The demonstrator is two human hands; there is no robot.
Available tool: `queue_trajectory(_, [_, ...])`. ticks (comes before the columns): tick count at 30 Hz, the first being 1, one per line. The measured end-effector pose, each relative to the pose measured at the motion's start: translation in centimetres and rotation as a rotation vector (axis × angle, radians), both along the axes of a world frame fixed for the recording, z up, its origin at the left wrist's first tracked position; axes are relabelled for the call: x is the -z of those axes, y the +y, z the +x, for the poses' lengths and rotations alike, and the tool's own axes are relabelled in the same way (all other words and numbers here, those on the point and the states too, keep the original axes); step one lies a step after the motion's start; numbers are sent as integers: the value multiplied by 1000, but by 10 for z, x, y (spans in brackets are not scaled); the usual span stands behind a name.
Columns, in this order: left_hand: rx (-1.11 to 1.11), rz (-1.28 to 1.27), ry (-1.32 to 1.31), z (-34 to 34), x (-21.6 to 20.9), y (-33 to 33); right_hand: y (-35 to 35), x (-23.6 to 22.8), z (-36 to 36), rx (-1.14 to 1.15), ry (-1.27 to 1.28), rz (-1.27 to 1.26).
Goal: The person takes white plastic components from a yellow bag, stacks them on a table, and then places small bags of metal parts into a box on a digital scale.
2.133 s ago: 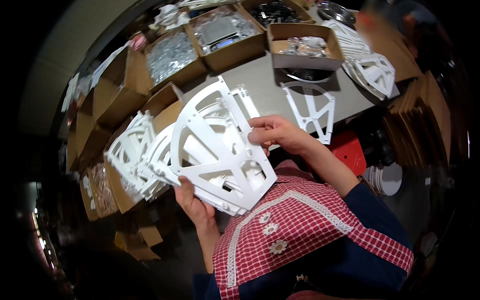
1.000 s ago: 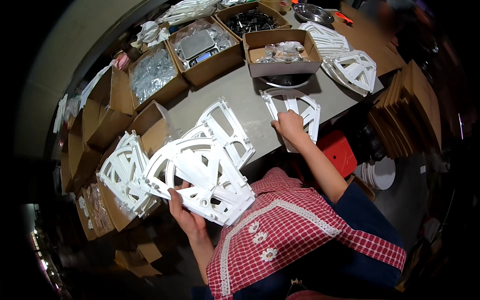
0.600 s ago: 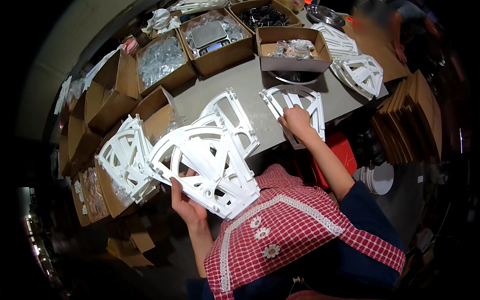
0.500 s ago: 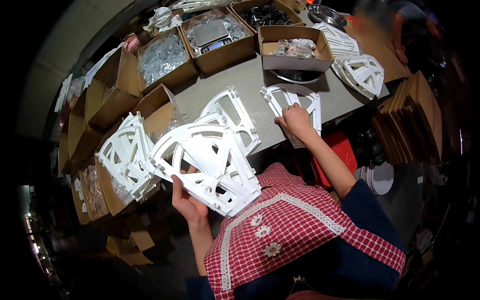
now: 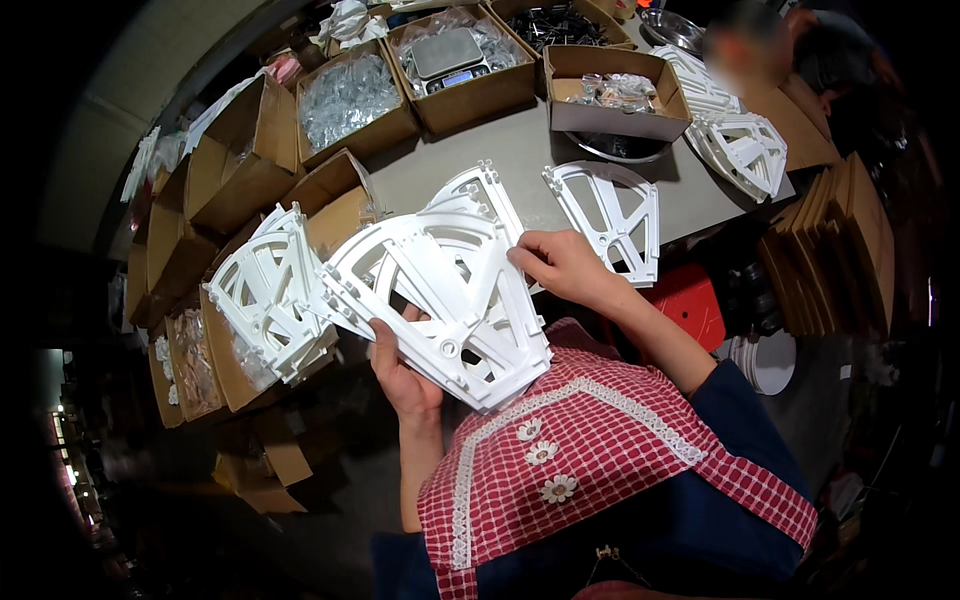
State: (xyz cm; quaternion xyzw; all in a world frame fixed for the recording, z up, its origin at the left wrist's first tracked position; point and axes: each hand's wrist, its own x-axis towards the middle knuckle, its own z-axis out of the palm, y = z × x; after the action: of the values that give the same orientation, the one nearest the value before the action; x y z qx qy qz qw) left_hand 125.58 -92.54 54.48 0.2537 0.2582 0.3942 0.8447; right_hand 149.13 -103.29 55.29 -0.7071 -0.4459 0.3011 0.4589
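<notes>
Stack of white fan-shaped panels (image 5: 455, 325) sits at 1 o'clock from the left hand (image 5: 405, 380) and at 8 o'clock from the right hand (image 5: 565, 265), its narrow end toward the checked apron (image 5: 620, 430). The left hand clamps the lower-left edge, thumb on top and fingers beneath, partly seen through an opening. The right hand has forefinger and thumb bent close at the stack's right edge; whether they pinch it or only touch it, I cannot tell. The left forearm rises from 6 o'clock, nearly straight up, while the right one slants in from 4 o'clock. Between 1 and 2 o'clock from the right hand a lone panel (image 5: 606, 242) lies on the grey desk (image 5: 420, 180), jutting past its near edge. Another panel pile (image 5: 275, 300) rests at 10 o'clock from the left hand. Around the view's middle, a carton of clear bags (image 5: 348, 100) stands at 11 o'clock, a carton bearing a scale (image 5: 447, 52) at 12, and a shallow box (image 5: 620, 122) over a metal bowl (image 5: 615, 148) at 1; a red stool (image 5: 690, 310) shows at 3, just below the desk's edge
</notes>
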Motion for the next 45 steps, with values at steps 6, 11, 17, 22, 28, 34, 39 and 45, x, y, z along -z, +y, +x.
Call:
queue_trajectory(6, [-170, 83, 67, 1, -14, -6, -15, 20, 37, 202, 364, 229])
queue_trajectory(11, [-235, 153, 100, -19, -27, -5, -71, 26, 91, 660, 425, 222])
queue_trajectory(17, [-223, 115, 76, -39, -33, 10, -132, 97, 154, 915, -30, 135])
queue_trajectory(22, [-187, 85, 25, -32, -31, 16, -121, 111, 141, 949, -64, 120])
queue_trajectory(28, [-186, 31, 16, -18, -37, 8, -125, 133, 137, 994, -274, 79])
queue_trajectory(34, [-206, 23, 55, -21, -39, 7, -136, 131, 130, 1034, -149, 89])
queue_trajectory(39, [-190, 11, 40, -26, -35, 9, -136, 121, 125, 1002, -112, 91])
queue_trajectory(45, [-194, 1, 69, -18, -34, 9, -130, 138, 140, 1017, -65, 143])
